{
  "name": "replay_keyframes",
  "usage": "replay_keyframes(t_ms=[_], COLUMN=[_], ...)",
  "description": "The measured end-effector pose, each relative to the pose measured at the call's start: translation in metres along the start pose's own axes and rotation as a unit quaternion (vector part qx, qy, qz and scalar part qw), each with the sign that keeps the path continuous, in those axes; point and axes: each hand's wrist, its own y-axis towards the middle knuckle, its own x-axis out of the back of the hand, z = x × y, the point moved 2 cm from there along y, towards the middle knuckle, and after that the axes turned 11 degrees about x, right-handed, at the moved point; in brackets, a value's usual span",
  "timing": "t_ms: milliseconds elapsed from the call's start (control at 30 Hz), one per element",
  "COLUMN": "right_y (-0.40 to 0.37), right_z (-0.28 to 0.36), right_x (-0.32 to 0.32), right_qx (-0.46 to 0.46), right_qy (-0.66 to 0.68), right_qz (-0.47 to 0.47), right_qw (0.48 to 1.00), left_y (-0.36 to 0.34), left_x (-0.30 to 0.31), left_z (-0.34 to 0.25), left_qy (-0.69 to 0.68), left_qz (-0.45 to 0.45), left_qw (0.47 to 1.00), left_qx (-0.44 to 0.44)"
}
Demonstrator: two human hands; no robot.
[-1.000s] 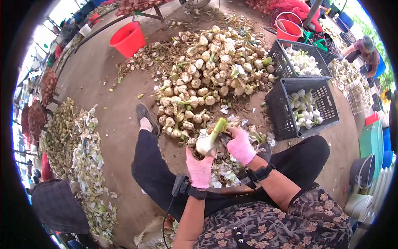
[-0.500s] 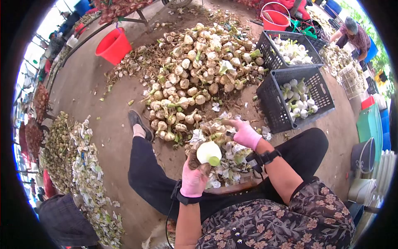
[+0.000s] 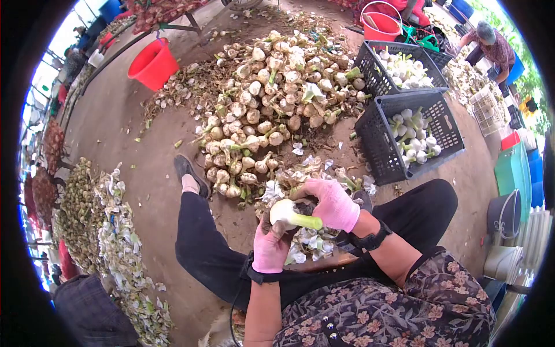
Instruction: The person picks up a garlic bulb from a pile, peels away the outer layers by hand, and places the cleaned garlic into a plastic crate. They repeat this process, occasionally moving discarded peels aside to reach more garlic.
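My left hand (image 3: 269, 246), in a pink glove, grips a white garlic bulb (image 3: 285, 211) with a short green stem pointing right. My right hand (image 3: 333, 203), also in a pink glove, closes over the stem end of the same bulb. Both hands hover above my lap, over a heap of peeled skins (image 3: 309, 240). A large pile of unpeeled garlic (image 3: 272, 98) lies on the ground just ahead of my feet.
Two black crates (image 3: 386, 156) with cleaned white bulbs stand at the right. Red buckets (image 3: 151, 63) sit at the far left and far back. A strip of discarded skins (image 3: 115, 231) runs along the left. Another person (image 3: 491, 49) crouches at the far right.
My right hand has come back from the skins in front and closed on the bulb's stem. The bulb has turned so its stem points right. The left hand has kept hold.
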Motion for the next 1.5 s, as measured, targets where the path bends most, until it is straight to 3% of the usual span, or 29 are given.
replay_keyframes(t_ms=[167, 233, 300, 400, 433, 500, 567, 633, 667, 767, 800, 833, 900, 933, 967, 1033, 1100, 1133, 1167, 1233, 1300, 1367, 1433, 1500], right_y=[0.002, 0.006, 0.01, 0.013, 0.007, -0.011, -0.029, -0.03, -0.027, -0.011, -0.011, -0.011, -0.014, -0.017, -0.023, -0.029, -0.046, -0.05, -0.053, -0.059, -0.062, -0.042, -0.01, 0.022], right_z=[-0.003, -0.006, -0.013, -0.046, -0.07, -0.113, -0.108, -0.093, -0.086, -0.041, -0.03, -0.025, -0.019, -0.033, -0.051, -0.063, -0.119, -0.128, -0.134, -0.144, -0.156, -0.165, -0.163, -0.164], right_x=[-0.003, -0.003, -0.001, -0.004, -0.011, -0.025, -0.016, -0.013, -0.008, 0.001, -0.001, -0.004, -0.01, -0.014, -0.011, 0.01, 0.036, 0.059, 0.085, 0.126, 0.143, 0.13, 0.083, 0.027], right_qx=[-0.019, -0.028, -0.036, -0.118, -0.117, -0.171, -0.226, -0.202, -0.167, 0.003, 0.025, 0.03, -0.075, -0.062, -0.151, -0.219, -0.201, -0.201, -0.112, 0.075, 0.035, 0.018, -0.148, -0.301], right_qy=[0.014, 0.02, 0.024, -0.064, -0.064, -0.252, -0.22, -0.26, -0.211, 0.039, 0.037, 0.04, 0.113, 0.131, 0.289, 0.43, 0.565, 0.564, 0.712, 0.893, 0.623, 0.606, 0.476, 0.307], right_qz=[-0.04, -0.03, -0.021, 0.001, 0.0, 0.163, 0.237, 0.255, 0.222, 0.086, 0.083, 0.104, 0.093, 0.042, 0.02, -0.128, -0.318, -0.316, -0.353, -0.375, -0.518, -0.509, -0.381, -0.22], right_qw=[0.999, 0.999, 0.999, 0.991, 0.991, 0.939, 0.919, 0.909, 0.937, 0.996, 0.996, 0.993, 0.986, 0.989, 0.945, 0.866, 0.735, 0.735, 0.596, 0.235, 0.586, 0.611, 0.778, 0.876], left_y=[0.002, 0.001, 0.0, -0.003, -0.004, -0.006, -0.002, -0.002, -0.002, 0.015, 0.022, 0.022, 0.034, 0.033, 0.035, 0.032, 0.034, 0.036, 0.037, 0.039, 0.045, 0.051, 0.058, 0.061], left_x=[0.009, 0.004, 0.004, 0.001, 0.002, 0.008, 0.02, 0.021, 0.02, 0.029, 0.028, 0.012, 0.014, 0.003, 0.009, 0.003, 0.011, 0.016, 0.022, 0.04, 0.05, 0.061, 0.072, 0.075], left_z=[0.004, 0.001, 0.002, 0.006, 0.007, 0.012, 0.011, 0.01, 0.01, 0.012, 0.016, 0.014, 0.023, 0.022, 0.028, 0.023, 0.017, 0.013, 0.009, 0.003, 0.002, 0.002, 0.006, 0.008], left_qy=[0.005, -0.065, -0.1, -0.182, -0.182, -0.207, -0.182, -0.103, -0.046, 0.06, 0.109, 0.11, 0.228, 0.229, 0.2, 0.174, 0.184, 0.195, 0.16, 0.142, 0.114, 0.084, 0.083, 0.094], left_qz=[0.009, 0.01, -0.036, 0.053, 0.053, 0.066, 0.051, 0.013, -0.062, -0.07, -0.08, -0.154, -0.185, -0.19, -0.199, -0.17, -0.187, -0.202, -0.213, -0.214, -0.25, -0.287, -0.299, -0.307], left_qw=[1.0, 0.995, 0.989, 0.96, 0.96, 0.955, 0.965, 0.989, 0.991, 0.991, 0.989, 0.981, 0.956, 0.955, 0.958, 0.968, 0.963, 0.957, 0.962, 0.965, 0.96, 0.953, 0.95, 0.946], left_qx=[0.002, 0.079, 0.1, 0.207, 0.208, 0.2, 0.184, 0.108, 0.107, 0.1, 0.067, 0.03, 0.001, 0.022, 0.052, 0.061, 0.067, 0.072, 0.065, 0.058, 0.048, 0.039, 0.044, 0.031])
